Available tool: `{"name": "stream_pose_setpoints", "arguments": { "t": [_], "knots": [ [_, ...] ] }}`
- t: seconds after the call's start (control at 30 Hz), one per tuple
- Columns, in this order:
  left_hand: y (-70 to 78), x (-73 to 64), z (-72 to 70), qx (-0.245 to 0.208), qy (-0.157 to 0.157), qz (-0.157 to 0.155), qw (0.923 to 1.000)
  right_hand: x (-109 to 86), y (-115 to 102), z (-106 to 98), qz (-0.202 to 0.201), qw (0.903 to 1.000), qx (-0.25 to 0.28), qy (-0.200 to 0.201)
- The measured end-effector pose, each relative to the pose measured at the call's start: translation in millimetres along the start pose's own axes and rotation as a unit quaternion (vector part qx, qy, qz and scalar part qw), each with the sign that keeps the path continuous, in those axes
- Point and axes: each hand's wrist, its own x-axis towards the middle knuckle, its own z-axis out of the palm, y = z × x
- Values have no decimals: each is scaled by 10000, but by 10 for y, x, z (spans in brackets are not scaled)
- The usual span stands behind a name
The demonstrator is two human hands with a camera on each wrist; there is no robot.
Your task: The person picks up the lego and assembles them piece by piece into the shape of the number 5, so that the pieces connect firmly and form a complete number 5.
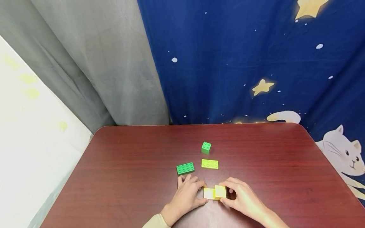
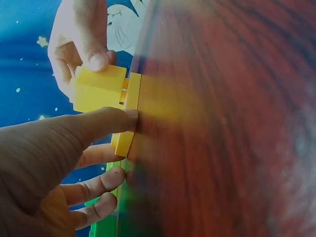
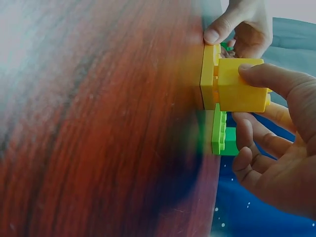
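Observation:
A flat yellow toy brick [image 1: 208, 193] lies on the table near its front. My left hand [image 1: 186, 194] pinches it at the left end between thumb and fingers. Over its right end stands a taller, square yellow brick [image 1: 220, 192], which my right hand [image 1: 242, 196] pinches between thumb and fingers. In the right wrist view the tall brick [image 3: 237, 91] sits above the flat one [image 3: 208, 89], with studs and a narrow gap showing between them. The left wrist view shows the same gap beside the tall brick [image 2: 101, 89].
Just beyond the left fingers lies a dark green brick [image 1: 185, 168]. A flat lime brick [image 1: 209, 164] is to its right, and a small bright green brick [image 1: 206, 148] stands farther back on the brown table [image 1: 128, 158]. Curtains [image 1: 222, 63] hang behind the table's far edge.

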Motion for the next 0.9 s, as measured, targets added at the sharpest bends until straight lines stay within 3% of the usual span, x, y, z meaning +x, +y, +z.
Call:
{"name": "stream_pose_setpoints", "arguments": {
  "t": [0.23,0.73,0.9],
  "knots": [
    [-13,-14,21,-39,-16,-55,10000,16,26,3,143,9997,193,-42],
    [-23,-8,36,-237,-8,-149,9996,75,30,-18,-300,9991,237,-160],
    [-19,0,26,-309,-44,-164,9994,77,24,-9,-106,9994,272,-194]
  ]
}}
